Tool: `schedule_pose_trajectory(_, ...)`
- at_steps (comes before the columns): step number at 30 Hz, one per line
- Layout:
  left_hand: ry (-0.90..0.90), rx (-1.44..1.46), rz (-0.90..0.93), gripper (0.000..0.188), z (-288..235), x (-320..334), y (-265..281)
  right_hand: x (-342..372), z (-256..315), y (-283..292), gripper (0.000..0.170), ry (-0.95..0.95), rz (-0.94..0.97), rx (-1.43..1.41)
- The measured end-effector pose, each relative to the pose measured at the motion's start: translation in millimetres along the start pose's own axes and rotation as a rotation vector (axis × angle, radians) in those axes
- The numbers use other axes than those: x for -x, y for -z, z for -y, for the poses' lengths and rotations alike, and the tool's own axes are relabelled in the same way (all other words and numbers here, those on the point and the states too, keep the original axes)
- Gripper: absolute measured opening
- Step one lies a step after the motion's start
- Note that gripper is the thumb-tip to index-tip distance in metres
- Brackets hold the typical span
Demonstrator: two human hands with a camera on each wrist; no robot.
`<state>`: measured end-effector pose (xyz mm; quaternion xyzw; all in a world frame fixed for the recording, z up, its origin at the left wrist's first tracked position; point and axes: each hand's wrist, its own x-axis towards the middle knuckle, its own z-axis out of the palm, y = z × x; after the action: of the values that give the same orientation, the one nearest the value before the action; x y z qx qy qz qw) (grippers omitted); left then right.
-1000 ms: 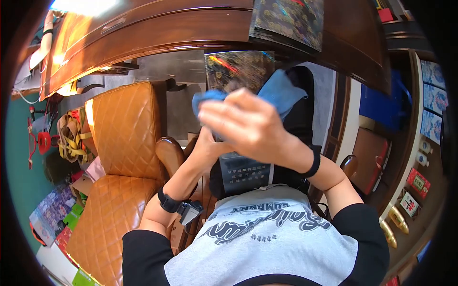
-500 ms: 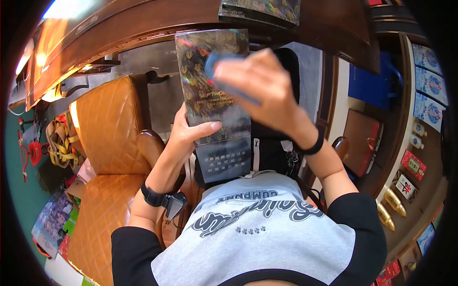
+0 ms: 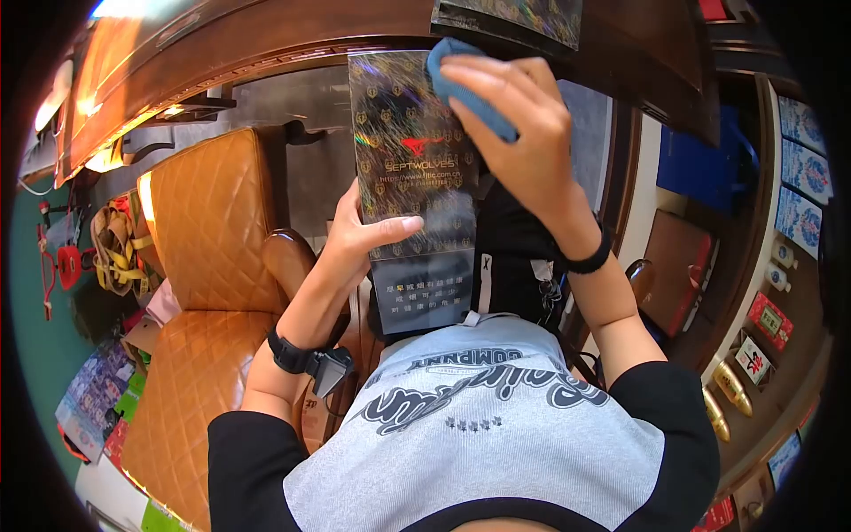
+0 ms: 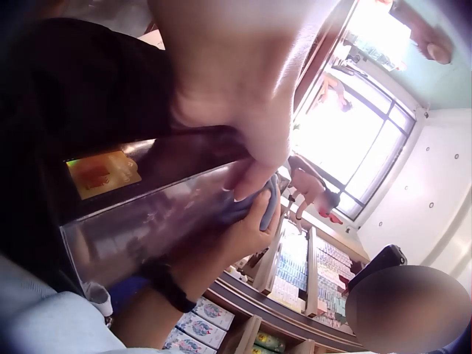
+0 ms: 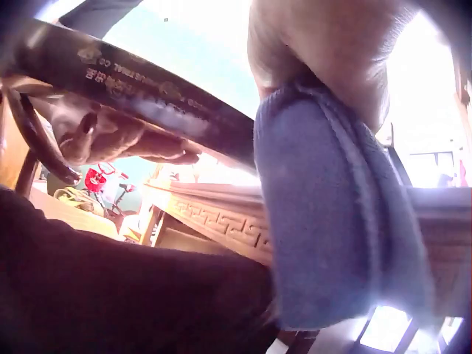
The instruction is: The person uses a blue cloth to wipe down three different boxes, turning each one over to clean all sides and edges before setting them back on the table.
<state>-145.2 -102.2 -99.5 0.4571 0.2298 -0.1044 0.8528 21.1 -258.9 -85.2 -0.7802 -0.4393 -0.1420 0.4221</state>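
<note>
A glossy black cigarette carton [image 3: 417, 195] with gold print and a red logo stands lengthwise over the lap in the head view. My left hand [image 3: 350, 239] grips its left side, thumb lying across the face and the other fingers hidden underneath. At the far right corner of the carton, my right hand [image 3: 532, 133] holds a folded blue cloth [image 3: 452, 84] against the edge. The right wrist view shows the cloth [image 5: 324, 206] hanging from the fingers beside the carton's printed narrow side [image 5: 147, 85]. In the left wrist view, the carton's clear-wrapped side [image 4: 125, 243] faces the camera.
Another dark patterned carton [image 3: 523, 19] lies on the wooden table [image 3: 275, 58] ahead. A tan quilted chair [image 3: 213, 230] stands at the left. Shelves with boxes [image 3: 802, 160] and golden bullet-shaped objects [image 3: 731, 390] run along the right, near a blue bag [image 3: 696, 164].
The carton has come up from between the hands to lie face up along the lap. My right hand with the cloth has moved across its face to the far right corner.
</note>
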Motion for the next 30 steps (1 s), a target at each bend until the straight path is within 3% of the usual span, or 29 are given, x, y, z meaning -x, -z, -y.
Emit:
schedule_pose_trajectory(4, -0.001, 0.019, -0.027, 0.068, 3.9, 1.5, 8.8, 32.8, 31.1, -0.5, 0.046, 0.063, 0.239, -0.227)
schedule_pose_trajectory(6, 0.009, 0.029, -0.025, 0.067, 8.9, 0.9, 11.9, 30.6, 21.9, 3.9, 0.045, 0.074, 0.258, -0.275)
schedule_pose_trajectory(8, 0.020, 0.006, -0.026, 0.068, 2.0, 0.7, 4.3, 8.7, -1.0, 6.0, 0.036, 0.098, 0.127, -0.171)
schedule_pose_trajectory(10, 0.048, 0.003, -0.031, 0.069, 2.6, 0.4, 5.4, -0.3, -15.4, 5.7, 0.030, 0.007, 0.076, -0.189)
schedule_pose_trajectory(16, 0.023, 0.017, -0.042, 0.070, 6.0, -0.5, 13.0, 18.7, 13.2, 4.5, 0.033, 0.008, 0.255, -0.390)
schedule_pose_trajectory(19, 0.047, 0.002, -0.030, 0.068, 2.4, 0.6, 7.4, 4.2, -13.7, 1.0, 0.031, -0.055, 0.063, -0.259)
schedule_pose_trajectory(24, -0.006, 0.025, -0.048, 0.066, 4.1, 0.7, 12.5, 30.4, 37.8, -0.9, 0.039, 0.141, 0.306, -0.227)
schedule_pose_trajectory(26, -0.007, 0.022, -0.048, 0.065, 4.1, 1.1, 12.8, 24.1, 27.9, -0.9, 0.037, 0.096, 0.283, -0.287)
schedule_pose_trajectory(30, 0.005, 0.017, -0.037, 0.065, -1.7, 0.5, 3.3, -1.7, 2.5, -7.3, 0.034, 0.079, 0.048, 0.000)
